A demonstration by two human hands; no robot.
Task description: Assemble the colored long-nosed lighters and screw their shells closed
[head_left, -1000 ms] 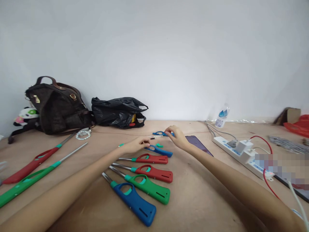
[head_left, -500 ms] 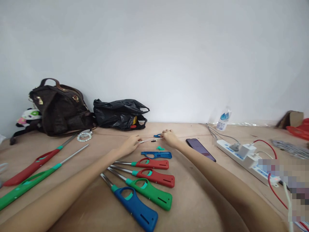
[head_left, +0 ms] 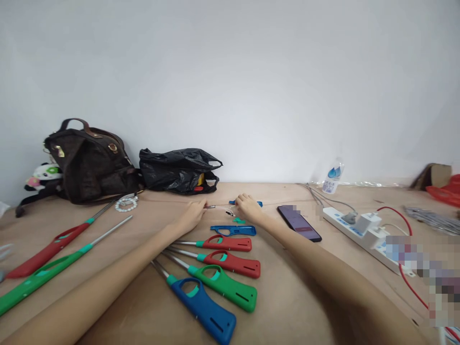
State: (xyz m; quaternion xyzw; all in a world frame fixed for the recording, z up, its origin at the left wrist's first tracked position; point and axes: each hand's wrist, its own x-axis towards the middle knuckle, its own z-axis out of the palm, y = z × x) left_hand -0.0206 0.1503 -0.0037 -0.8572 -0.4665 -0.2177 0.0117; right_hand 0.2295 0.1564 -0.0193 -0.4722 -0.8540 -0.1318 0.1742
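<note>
My left hand is closed around a thin metal tube, whose tip sticks out to the right. My right hand has its fingers curled down over a blue lighter shell half, which shows on both sides of them. What the fingertips hold is hidden. Between the hands lies a small black-tipped part with a thin white wire. A teal trigger piece is just nearer, and a second, open blue shell half lies in front of it.
Assembled long lighters fan out nearer me: two red ones, a green one and a blue one. More lighters lie left. A phone and power strip are right; bags stand behind.
My right hand has shifted slightly right and nearer, over the far blue shell half. The wire has left its fingers and lies curved between the hands. My left hand has moved slightly left.
</note>
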